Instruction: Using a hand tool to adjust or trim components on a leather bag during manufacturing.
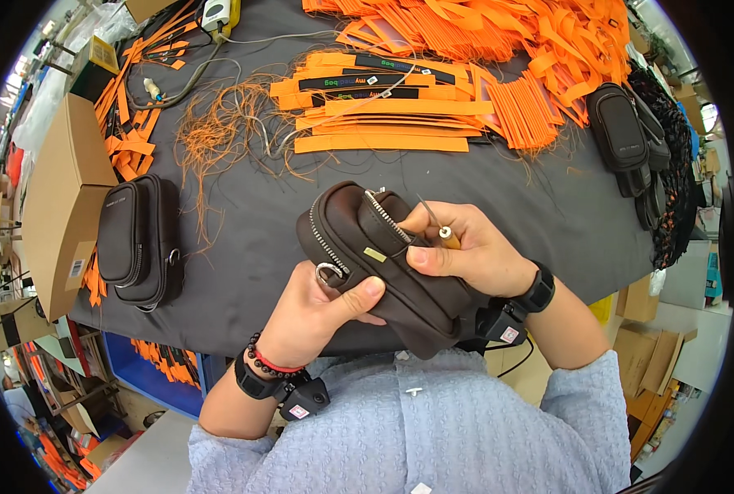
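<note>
A small dark brown zippered bag (pixel 359 239) is held up over the table's near edge. My left hand (pixel 322 300) grips its lower left side, thumb on the front, beside a metal D-ring (pixel 328 270). The fingers of my right hand (pixel 474 255) are closed at the bag's upper right, by the end of a silver zipper (pixel 386 216). A thin-tipped tool with a wooden handle, like an awl (pixel 446 234), is tucked in that same hand, its metal point upward. A small pale yellow-green tab (pixel 374 255) shows on the bag's front.
Similar dark bags lie at left (pixel 141 243) and right (pixel 620 128). Orange strips (pixel 392 128) and loose orange threads (pixel 223 123) cover the table's far part. A cardboard box (pixel 67 198) stands at the left edge, above a blue crate (pixel 149 387). A grey cable (pixel 194 78) crosses the cloth.
</note>
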`<act>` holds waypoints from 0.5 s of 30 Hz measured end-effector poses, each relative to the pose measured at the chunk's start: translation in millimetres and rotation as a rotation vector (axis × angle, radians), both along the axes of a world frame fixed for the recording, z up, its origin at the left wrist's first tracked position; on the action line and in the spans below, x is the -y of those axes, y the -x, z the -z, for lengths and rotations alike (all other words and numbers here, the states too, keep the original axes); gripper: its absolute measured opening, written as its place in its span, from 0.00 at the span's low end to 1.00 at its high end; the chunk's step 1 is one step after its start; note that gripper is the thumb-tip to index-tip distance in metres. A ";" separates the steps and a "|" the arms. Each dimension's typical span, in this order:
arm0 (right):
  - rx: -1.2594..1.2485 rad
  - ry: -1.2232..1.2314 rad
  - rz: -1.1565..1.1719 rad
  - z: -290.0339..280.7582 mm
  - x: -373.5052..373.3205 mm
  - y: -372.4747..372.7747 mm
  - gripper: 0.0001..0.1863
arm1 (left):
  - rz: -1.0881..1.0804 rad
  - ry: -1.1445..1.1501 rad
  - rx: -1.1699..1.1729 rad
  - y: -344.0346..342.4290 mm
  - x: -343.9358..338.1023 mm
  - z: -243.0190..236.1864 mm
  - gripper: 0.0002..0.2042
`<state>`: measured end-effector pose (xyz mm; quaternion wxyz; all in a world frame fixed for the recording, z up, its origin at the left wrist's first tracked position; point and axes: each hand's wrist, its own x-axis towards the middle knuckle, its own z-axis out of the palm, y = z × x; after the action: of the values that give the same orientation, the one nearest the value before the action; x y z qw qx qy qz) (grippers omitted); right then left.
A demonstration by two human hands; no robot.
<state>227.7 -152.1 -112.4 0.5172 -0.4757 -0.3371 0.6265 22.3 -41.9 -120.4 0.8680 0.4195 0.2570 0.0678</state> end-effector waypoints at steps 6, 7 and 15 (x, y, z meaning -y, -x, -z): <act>-0.046 -0.026 -0.005 3.3 0.8 0.6 0.15 | 0.016 -0.001 0.028 1.8 -0.9 5.1 0.17; -0.049 -0.023 -0.007 3.3 0.5 0.5 0.15 | 0.019 -0.006 0.035 2.1 -1.0 6.1 0.17; -0.061 -0.013 -0.007 4.0 -1.7 4.1 0.13 | 0.010 -0.012 0.059 5.4 -1.8 10.3 0.17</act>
<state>223.6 -150.4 -116.5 0.5281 -0.4519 -0.3272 0.6402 16.8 -40.1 -130.7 0.8730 0.4239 0.2286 0.0772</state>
